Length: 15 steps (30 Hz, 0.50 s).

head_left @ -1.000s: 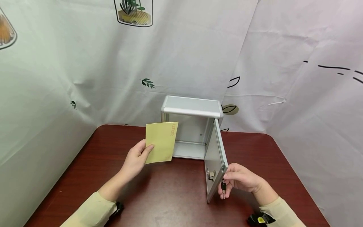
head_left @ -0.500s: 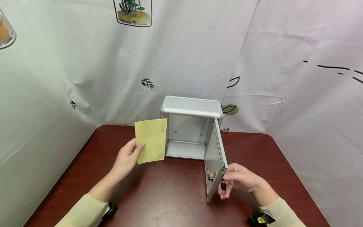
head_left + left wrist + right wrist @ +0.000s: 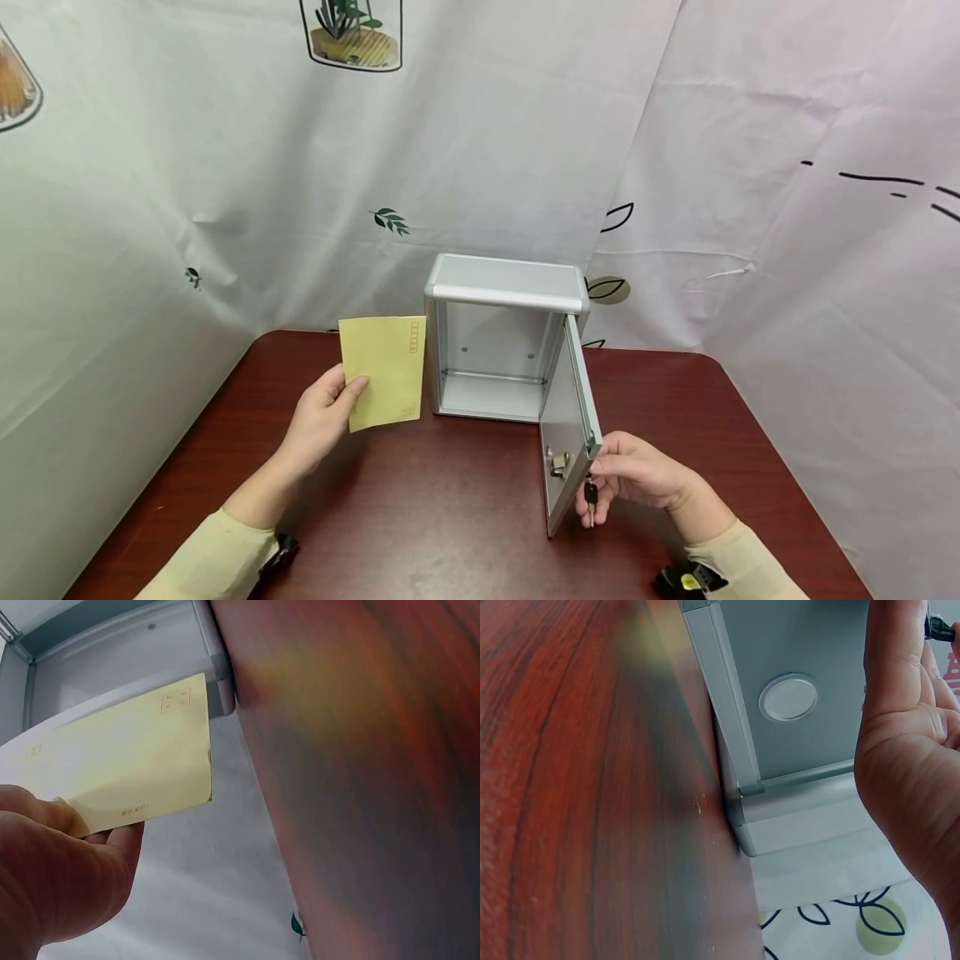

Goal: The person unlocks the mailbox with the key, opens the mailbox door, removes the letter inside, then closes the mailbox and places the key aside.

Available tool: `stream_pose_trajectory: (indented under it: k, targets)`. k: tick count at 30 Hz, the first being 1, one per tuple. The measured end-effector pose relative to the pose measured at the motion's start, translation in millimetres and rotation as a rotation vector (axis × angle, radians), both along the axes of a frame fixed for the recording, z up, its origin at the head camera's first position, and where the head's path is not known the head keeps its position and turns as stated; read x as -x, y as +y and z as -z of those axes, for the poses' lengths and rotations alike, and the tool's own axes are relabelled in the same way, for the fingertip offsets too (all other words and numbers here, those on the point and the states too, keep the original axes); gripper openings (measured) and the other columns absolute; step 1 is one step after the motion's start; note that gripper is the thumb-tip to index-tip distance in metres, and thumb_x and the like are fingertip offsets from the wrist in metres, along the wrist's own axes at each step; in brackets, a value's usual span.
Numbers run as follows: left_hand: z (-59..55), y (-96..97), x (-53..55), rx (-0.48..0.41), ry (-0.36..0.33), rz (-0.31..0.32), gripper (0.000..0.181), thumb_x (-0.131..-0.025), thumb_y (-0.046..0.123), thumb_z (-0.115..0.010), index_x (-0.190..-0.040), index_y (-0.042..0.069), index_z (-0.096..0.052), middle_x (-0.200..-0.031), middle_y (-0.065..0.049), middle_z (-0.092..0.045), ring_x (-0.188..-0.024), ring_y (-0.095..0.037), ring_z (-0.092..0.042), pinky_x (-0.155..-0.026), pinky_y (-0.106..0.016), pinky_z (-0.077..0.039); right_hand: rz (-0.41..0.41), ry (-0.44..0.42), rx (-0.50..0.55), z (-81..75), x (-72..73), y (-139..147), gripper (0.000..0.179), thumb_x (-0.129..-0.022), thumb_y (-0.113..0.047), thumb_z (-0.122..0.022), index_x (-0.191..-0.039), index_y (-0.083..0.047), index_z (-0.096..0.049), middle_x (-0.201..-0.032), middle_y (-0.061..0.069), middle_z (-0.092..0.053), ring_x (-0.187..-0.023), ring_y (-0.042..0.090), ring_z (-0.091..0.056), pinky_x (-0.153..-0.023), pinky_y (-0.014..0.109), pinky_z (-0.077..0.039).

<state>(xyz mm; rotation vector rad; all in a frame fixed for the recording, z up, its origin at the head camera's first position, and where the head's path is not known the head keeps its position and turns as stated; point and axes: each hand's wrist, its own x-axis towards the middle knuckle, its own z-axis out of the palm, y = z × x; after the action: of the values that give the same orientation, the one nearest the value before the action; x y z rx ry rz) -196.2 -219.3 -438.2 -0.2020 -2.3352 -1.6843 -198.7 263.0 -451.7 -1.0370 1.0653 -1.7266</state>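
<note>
In the head view my left hand (image 3: 318, 417) pinches a yellow paper envelope (image 3: 386, 371), thumb on its front face and fingers behind. The envelope is held up just left of a silver metal mailbox (image 3: 506, 279). The mailbox's front door (image 3: 573, 417) is swung out toward me, and its inside looks bare. My right hand (image 3: 633, 475) is curled at the door's outer side, thumb and fingers at the lock side. A black-headed key (image 3: 592, 493) hangs there by the fingers; what they pinch is partly hidden by the door edge.
The mailbox stands at the back of a dark red wooden table (image 3: 465, 508). White printed cloth (image 3: 495, 167) hangs close behind and at both sides. A lock (image 3: 558, 462) sits on the door's inner face. In the right wrist view, the door has a round window (image 3: 789, 697).
My left hand has carried the envelope left, from in front of the mailbox opening to beside it, baring the whole opening. The right hand and the door have stayed in place.
</note>
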Motion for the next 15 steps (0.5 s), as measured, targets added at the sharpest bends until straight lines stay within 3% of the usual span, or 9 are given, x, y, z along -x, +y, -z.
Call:
stream_pose_trajectory:
  k: [8,15]
  targets:
    - [4.3,-13.2,6.7,-0.032,-0.037,-0.002,0.033,-0.117,0.022,-0.063,-0.138,-0.003,-0.068,-0.122,-0.027,-0.076,-0.096,-0.015,-0.077,-0.077,-0.033,-0.066,0.003,-0.002,-0.004,-0.2,-0.1,0.0,0.036,-0.112,0.007,-0.029,-0.119,0.024,-0.060,-0.117,0.016,-0.081,-0.104,0.028,-0.081,-0.087,0.038,-0.067]
    - [6.4,-25.9,13.1,-0.034,-0.087,-0.051,0.039,-0.118,0.025,-0.061,-0.145,-0.003,-0.064,-0.124,-0.026,-0.076,-0.093,-0.009,-0.077,-0.075,-0.029,-0.065,-0.002,0.006,-0.008,-1.5,-0.2,-0.1,0.036,-0.112,0.006,-0.030,-0.120,0.026,-0.059,-0.117,0.015,-0.080,-0.104,0.027,-0.081,-0.087,0.037,-0.066]
